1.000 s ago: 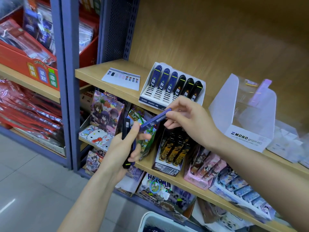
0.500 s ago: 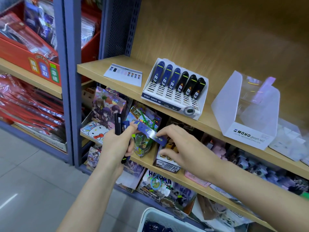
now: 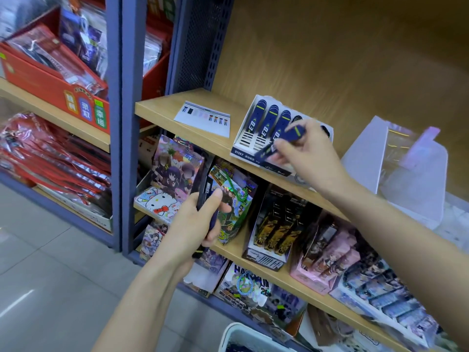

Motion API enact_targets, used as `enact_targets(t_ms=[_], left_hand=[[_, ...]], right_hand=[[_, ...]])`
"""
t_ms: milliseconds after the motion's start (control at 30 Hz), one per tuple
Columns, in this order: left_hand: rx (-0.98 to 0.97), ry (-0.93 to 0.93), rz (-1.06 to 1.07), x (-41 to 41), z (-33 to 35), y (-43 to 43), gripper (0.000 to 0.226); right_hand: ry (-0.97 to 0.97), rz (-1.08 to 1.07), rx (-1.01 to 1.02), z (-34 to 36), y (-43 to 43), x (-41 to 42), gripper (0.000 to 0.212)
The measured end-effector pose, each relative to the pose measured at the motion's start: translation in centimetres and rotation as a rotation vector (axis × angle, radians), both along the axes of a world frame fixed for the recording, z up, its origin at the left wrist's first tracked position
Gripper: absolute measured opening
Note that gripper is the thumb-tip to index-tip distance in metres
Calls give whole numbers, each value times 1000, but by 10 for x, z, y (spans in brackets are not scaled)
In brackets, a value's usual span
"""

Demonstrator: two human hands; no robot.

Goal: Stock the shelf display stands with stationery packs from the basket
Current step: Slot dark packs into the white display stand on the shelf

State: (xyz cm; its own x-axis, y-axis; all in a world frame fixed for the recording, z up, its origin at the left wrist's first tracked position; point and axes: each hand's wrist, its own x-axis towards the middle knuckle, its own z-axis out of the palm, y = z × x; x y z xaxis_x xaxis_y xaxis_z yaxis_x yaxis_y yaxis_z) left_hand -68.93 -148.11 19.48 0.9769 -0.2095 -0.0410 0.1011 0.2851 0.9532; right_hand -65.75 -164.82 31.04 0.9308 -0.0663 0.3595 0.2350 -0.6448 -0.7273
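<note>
Blue packs in white stand — three; held pack in right hand — one; basket — one.

Bright even light, perhaps motion-blurred edges

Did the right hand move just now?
Yes. The right hand went up, from below the shelf edge to in front of the stand, pinching a blue pack.
</note>
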Motion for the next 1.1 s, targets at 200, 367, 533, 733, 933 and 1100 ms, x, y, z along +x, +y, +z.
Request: enact_targets(t_ms=[200,367,533,733,933,1100], left_hand=[[-32,155,32,1,-3,1,28],[-64,214,67,2,-7,3,26],[-85,222,67,3,-9,5,27],[-74,179,102,6,-9,1,28],[-49,169,120,7,-9,1,26],[-17,195,95,9,-11,0,32]], right_hand=[[-96,-112,8,17,8,46,7],[-78,-135,-126,11,8,69,10],[-50,-90,-308,18,2,74,13],[-23,-17,-473,35,3,83,17],[16,17,-538,25,11,88,11],[-138,3,-422,12,8,82,13]])
